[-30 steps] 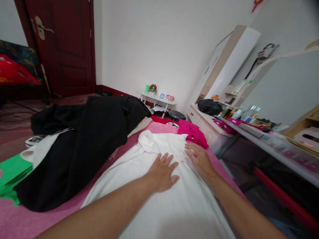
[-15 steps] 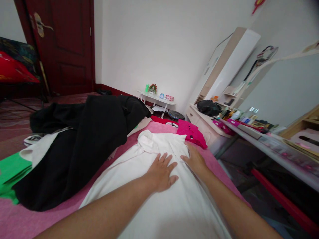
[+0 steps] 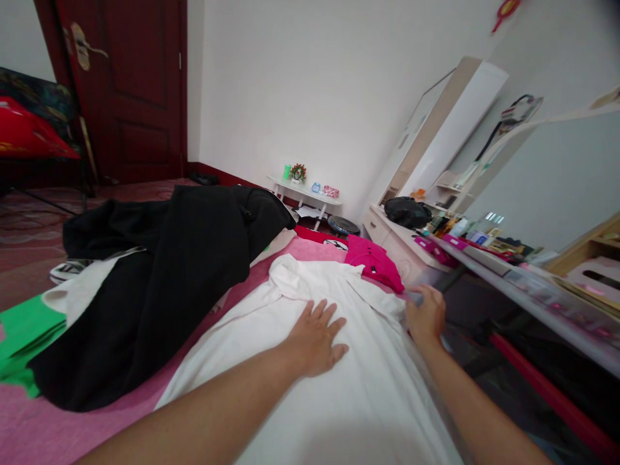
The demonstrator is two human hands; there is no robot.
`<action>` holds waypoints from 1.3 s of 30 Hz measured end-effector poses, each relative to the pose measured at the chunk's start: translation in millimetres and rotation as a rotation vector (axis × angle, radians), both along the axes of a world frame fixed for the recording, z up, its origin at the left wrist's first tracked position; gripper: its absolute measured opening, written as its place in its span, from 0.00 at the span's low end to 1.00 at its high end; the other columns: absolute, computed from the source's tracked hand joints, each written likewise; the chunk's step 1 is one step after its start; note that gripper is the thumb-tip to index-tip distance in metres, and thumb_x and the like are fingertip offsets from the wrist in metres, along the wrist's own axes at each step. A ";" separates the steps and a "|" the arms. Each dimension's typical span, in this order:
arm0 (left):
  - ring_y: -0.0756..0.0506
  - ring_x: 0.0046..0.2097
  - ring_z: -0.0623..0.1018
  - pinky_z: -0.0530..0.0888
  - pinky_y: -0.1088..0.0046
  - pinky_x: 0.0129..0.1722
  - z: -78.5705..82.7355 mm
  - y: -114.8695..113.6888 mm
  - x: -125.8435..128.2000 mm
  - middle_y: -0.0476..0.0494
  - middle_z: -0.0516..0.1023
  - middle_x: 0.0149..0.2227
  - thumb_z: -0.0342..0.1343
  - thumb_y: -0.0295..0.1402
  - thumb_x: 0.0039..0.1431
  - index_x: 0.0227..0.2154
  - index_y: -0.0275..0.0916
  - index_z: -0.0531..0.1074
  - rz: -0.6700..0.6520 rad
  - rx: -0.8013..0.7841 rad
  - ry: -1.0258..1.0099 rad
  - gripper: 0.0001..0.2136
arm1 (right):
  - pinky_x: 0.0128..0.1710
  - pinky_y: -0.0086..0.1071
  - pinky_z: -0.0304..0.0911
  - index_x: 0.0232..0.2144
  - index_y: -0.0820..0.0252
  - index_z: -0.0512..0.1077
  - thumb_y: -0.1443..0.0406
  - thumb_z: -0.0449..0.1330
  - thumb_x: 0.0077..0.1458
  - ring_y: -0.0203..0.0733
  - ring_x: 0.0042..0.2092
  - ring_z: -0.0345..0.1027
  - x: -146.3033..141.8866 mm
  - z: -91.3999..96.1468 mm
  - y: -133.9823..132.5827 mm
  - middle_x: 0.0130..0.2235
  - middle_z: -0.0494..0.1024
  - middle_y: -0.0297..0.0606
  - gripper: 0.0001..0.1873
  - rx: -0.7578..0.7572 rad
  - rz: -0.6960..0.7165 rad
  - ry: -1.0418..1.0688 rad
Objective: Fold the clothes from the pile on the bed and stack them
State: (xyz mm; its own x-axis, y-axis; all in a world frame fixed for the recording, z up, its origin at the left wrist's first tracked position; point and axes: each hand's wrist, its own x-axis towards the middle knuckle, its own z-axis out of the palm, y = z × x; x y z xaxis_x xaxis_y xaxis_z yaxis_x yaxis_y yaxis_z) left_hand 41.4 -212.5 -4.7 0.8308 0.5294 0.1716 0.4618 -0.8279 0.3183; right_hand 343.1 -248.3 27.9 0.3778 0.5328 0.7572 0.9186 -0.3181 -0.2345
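A white shirt (image 3: 368, 381) lies spread across the pink bed cover (image 3: 320, 249), its bunched collar end pointing away from me. My left hand (image 3: 317, 339) rests flat on the shirt's middle with the fingers spread. At the shirt's right edge, my right hand (image 3: 427, 316) is closed, its fingers curled around the end of the sleeve. The sleeve stretches from the shoulder toward that hand, and the fingertips are partly hidden. Just beyond the shirt is a folded bright pink garment (image 3: 372, 261).
Black clothing (image 3: 194, 258) is heaped on the left, beside folded green cloth (image 3: 29, 329). A cluttered glass-edged table (image 3: 513, 290) and a dresser (image 3: 387, 226) stand to the right. A small white shelf (image 3: 305, 189) stands by the far wall.
My right hand has moved right, off the shirt's upper part, and closed on the sleeve. The sleeve is now drawn outward. My left hand stays in place.
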 end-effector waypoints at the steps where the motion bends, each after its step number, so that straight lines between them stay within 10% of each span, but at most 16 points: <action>1: 0.36 0.67 0.45 0.43 0.48 0.62 0.1 -0.1 -0.1 0.39 0.47 0.67 0.34 0.51 0.63 0.63 0.43 0.54 0.001 0.003 -0.005 0.29 | 0.51 0.38 0.57 0.35 0.61 0.71 0.71 0.51 0.44 0.46 0.48 0.63 -10.0 1.2 11.5 0.43 0.71 0.44 0.14 -0.053 0.085 0.008; 4: 0.36 0.67 0.46 0.43 0.49 0.62 0.9 -0.3 -0.6 0.39 0.48 0.66 0.34 0.51 0.63 0.62 0.43 0.54 0.005 0.002 -0.016 0.29 | 0.45 0.33 0.60 0.36 0.61 0.72 0.70 0.53 0.45 0.42 0.42 0.67 -40.0 -2.8 48.7 0.39 0.72 0.41 0.14 -0.241 0.241 0.064; 10: 0.36 0.67 0.45 0.42 0.50 0.63 4.0 -0.1 -2.8 0.39 0.48 0.67 0.34 0.51 0.63 0.62 0.43 0.54 0.000 -0.039 -0.025 0.29 | 0.36 0.35 0.61 0.35 0.58 0.74 0.64 0.66 0.34 0.46 0.35 0.69 -41.2 -22.2 87.6 0.33 0.74 0.39 0.19 -0.363 0.072 0.284; 13: 0.36 0.67 0.44 0.41 0.50 0.63 4.6 0.6 -3.4 0.38 0.46 0.67 0.33 0.51 0.63 0.63 0.42 0.53 -0.007 -0.055 -0.023 0.30 | 0.38 0.40 0.61 0.26 0.61 0.73 0.67 0.61 0.40 0.50 0.36 0.69 -11.2 -11.6 84.8 0.28 0.72 0.41 0.06 -0.263 -0.045 0.348; 18: 0.36 0.67 0.42 0.40 0.49 0.62 4.3 2.6 -2.6 0.38 0.45 0.67 0.32 0.51 0.63 0.63 0.42 0.52 -0.020 -0.068 -0.019 0.30 | 0.44 0.47 0.59 0.47 0.73 0.67 0.73 0.52 0.39 0.58 0.48 0.64 8.8 3.1 85.8 0.46 0.67 0.62 0.28 0.027 -0.234 0.410; 26: 0.36 0.67 0.43 0.40 0.49 0.62 4.4 2.4 -3.7 0.40 0.44 0.67 0.32 0.52 0.63 0.63 0.43 0.52 -0.014 -0.063 -0.002 0.30 | 0.46 0.37 0.63 0.30 0.62 0.75 0.66 0.55 0.39 0.44 0.39 0.69 -69.7 -57.7 121.2 0.36 0.75 0.42 0.14 -0.028 0.349 0.451; 32: 0.37 0.67 0.45 0.43 0.47 0.62 -1.1 9.5 2.1 0.43 0.46 0.67 0.33 0.54 0.61 0.62 0.47 0.54 -0.018 -0.043 -0.005 0.30 | 0.46 0.39 0.64 0.28 0.61 0.75 0.62 0.55 0.42 0.45 0.41 0.70 -67.5 -66.8 107.5 0.37 0.78 0.41 0.12 -0.019 0.530 0.608; 39: 0.35 0.67 0.44 0.53 0.56 0.61 14.4 76.7 -38.2 0.34 0.39 0.68 0.49 0.34 0.57 0.63 0.34 0.48 0.760 0.187 -0.129 0.32 | 0.42 0.39 0.66 0.31 0.63 0.75 0.60 0.58 0.41 0.45 0.37 0.72 -58.2 -66.1 99.6 0.33 0.79 0.41 0.14 0.049 0.542 0.774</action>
State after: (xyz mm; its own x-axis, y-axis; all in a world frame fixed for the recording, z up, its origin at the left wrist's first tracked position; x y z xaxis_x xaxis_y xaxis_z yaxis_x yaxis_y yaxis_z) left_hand 3.2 -135.8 9.7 0.2208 0.8965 0.3840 0.8911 -0.3455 0.2943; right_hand 284.9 -148.6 -38.2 0.4945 0.7577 0.4258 0.5219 0.1328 -0.8426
